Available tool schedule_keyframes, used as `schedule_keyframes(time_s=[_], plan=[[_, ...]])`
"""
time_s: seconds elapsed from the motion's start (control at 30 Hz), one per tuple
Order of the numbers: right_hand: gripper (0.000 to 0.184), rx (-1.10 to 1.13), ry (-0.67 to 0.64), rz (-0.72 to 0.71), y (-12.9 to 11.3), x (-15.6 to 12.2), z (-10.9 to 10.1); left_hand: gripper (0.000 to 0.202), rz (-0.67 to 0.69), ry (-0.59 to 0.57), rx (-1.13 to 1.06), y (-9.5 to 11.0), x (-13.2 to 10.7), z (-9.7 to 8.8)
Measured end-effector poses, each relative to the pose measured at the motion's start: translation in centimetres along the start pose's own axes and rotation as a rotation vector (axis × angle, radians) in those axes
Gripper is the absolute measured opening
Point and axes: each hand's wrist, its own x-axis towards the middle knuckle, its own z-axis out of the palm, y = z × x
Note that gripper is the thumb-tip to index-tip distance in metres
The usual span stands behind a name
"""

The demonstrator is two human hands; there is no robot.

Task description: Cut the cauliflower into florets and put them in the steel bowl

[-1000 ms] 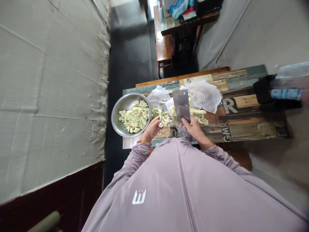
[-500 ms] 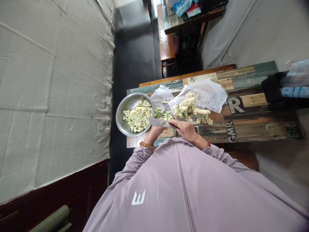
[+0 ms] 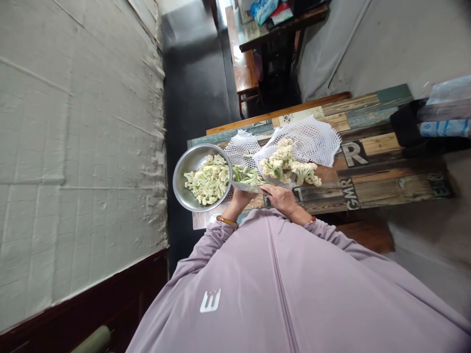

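My right hand [image 3: 282, 198] is closed round the handle of a kitchen knife [image 3: 246, 187], whose broad blade points left toward the bowl rim. My left hand [image 3: 242, 197] is just under the blade, which hides its fingers, so I cannot see what they hold. A steel bowl [image 3: 179, 184] stands left of the hands, with many cut cauliflower florets [image 3: 208, 180] inside. Beyond the knife lie green cauliflower stalks [image 3: 250, 175]. Larger uncut cauliflower pieces [image 3: 280, 159] rest on white foam netting [image 3: 316, 137], to the right of the bowl.
The patchwork wooden table [image 3: 390, 184] extends to the right, with a dark object and plastic packs [image 3: 443, 128] at its far end. A wooden bench [image 3: 245, 73] and another table [image 3: 243, 41] stand beyond. A pale padded wall [image 3: 81, 147] is on the left.
The view has shifted slightly. The knife blade now lies a little lower, near the bowl rim, with both hands in almost the same place. The cauliflower and bowl look the same.
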Motion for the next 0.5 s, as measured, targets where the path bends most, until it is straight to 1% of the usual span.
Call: schedule_keyframes(time_s=[0.07, 0.13, 0.2, 0.23, 0.27, 0.33, 0.43, 0.5], plan=[[0.035, -0.007, -0.057, 0.083, 1.1, -0.5, 0.1, 0.021, 0.027, 0.024, 0.102, -0.1, -0.5, -0.3], [0.035, -0.010, -0.111, 0.239, 2.6, -1.1, -0.1, 0.018, 0.018, 0.027, 0.170, 0.1, -1.0, -0.8], [0.034, 0.013, -0.135, 0.412, 4.0, -1.5, -0.7, 0.023, 0.007, 0.009, 0.209, 0.3, -1.5, -1.4], [0.034, 0.056, -0.136, 0.473, 4.5, -1.6, -0.9, 0.029, 0.004, -0.005, 0.207, 0.6, -1.7, -1.7], [0.033, 0.131, -0.136, 0.517, 4.8, -1.5, -1.2, 0.035, -0.001, -0.026, 0.186, 0.8, -1.8, -1.8], [0.033, 0.368, -0.106, 0.575, 4.5, -0.8, -1.5, 0.044, -0.006, -0.079, 0.102, 1.4, -1.9, -2.0], [0.039, 0.828, -0.017, 0.612, 2.3, 0.9, -1.6, 0.050, 0.047, -0.131, 0.004, 2.5, -1.9, -1.9], [0.042, 1.057, 0.001, 0.589, 0.4, 2.0, -1.6, 0.045, 0.119, -0.121, 0.021, 3.2, -2.0, -1.9]])
